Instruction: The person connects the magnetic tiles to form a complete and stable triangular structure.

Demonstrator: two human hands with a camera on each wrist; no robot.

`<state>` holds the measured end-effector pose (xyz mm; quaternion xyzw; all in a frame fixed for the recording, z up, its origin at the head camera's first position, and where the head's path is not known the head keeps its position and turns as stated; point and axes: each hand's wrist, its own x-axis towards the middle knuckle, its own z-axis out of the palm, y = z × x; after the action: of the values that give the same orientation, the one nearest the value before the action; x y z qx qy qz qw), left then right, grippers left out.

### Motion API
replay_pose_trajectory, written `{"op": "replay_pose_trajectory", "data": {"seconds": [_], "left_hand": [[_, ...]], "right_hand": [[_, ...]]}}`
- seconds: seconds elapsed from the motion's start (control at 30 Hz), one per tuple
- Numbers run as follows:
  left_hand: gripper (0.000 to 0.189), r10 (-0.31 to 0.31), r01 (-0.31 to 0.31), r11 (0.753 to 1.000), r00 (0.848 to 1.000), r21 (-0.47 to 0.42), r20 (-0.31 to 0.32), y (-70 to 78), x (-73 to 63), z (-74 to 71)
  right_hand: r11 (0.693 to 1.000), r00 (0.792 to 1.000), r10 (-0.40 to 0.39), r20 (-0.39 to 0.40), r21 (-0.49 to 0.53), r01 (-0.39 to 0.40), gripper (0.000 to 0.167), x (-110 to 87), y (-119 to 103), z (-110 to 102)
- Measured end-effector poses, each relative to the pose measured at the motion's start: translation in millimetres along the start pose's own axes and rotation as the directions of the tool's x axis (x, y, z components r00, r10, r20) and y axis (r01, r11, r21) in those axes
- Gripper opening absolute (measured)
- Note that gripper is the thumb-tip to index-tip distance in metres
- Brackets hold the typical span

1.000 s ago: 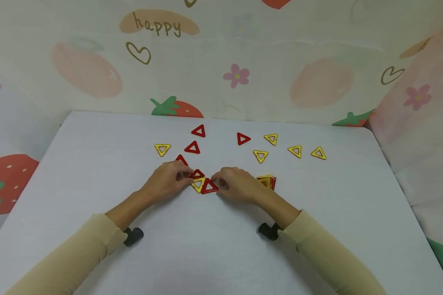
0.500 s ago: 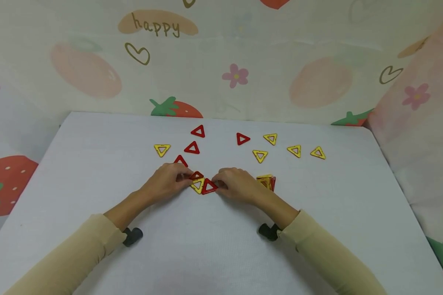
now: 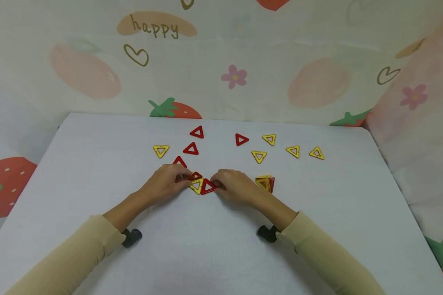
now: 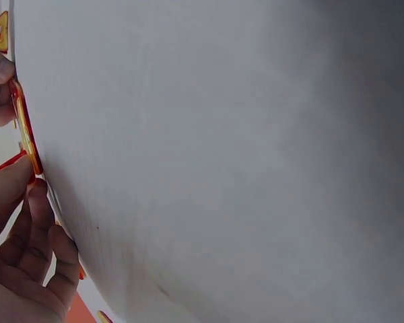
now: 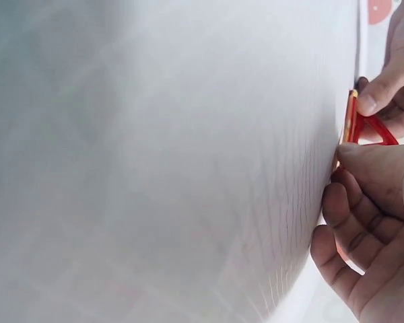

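Note:
In the head view, my left hand [image 3: 166, 181] pinches a tilted red triangular tile [image 3: 199, 176] at the middle of the table. Against its near side lies a yellow triangular tile [image 3: 201, 187], joined along its edge by another red triangular tile [image 3: 208, 191]. My right hand [image 3: 237, 185] pinches the outer corner of that second red tile between thumb and fingers. The right wrist view shows the left thumb against the raised red tile [image 5: 385, 132], which leans up from the flat pair. Both sets of fingertips partly hide the tiles.
Loose red tiles [image 3: 197, 148] and yellow tiles [image 3: 161, 146] lie scattered toward the back of the white table [image 3: 206, 246]. A small stack of tiles [image 3: 264, 182] sits just beyond the right wrist. A printed cloth [image 3: 192, 82] hangs behind.
Both hands keep their hold, and the tiles stay joined. The whole view has shifted very slightly; nothing else visibly moves.

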<state>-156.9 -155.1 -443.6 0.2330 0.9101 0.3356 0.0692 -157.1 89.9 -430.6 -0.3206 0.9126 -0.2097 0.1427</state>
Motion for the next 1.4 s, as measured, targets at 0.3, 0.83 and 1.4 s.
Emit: {"op": "replay_pose_trajectory", "data": {"seconds": [0.3,0.83,1.4], "left_hand": [[0.023,0.023,-0.023,1.000,1.000,0.003,-0.018,-2.0,0.2,1.8],[0.026,0.029,-0.029,1.000,0.999,-0.005,-0.020,-2.5,-0.4,1.4],[0.026,0.032,-0.032,0.999,0.999,-0.022,0.018,-1.8,-0.1,-1.3]], "right_hand": [[1.000,1.000,-0.012,-0.017,0.026,0.012,0.027,-1.7,0,0],[0.967,0.998,-0.024,-0.056,0.253,0.037,0.026,-0.2,3,-2],[0.920,0.993,0.025,-0.116,0.390,0.022,0.026,8.9,-4,6]]}}
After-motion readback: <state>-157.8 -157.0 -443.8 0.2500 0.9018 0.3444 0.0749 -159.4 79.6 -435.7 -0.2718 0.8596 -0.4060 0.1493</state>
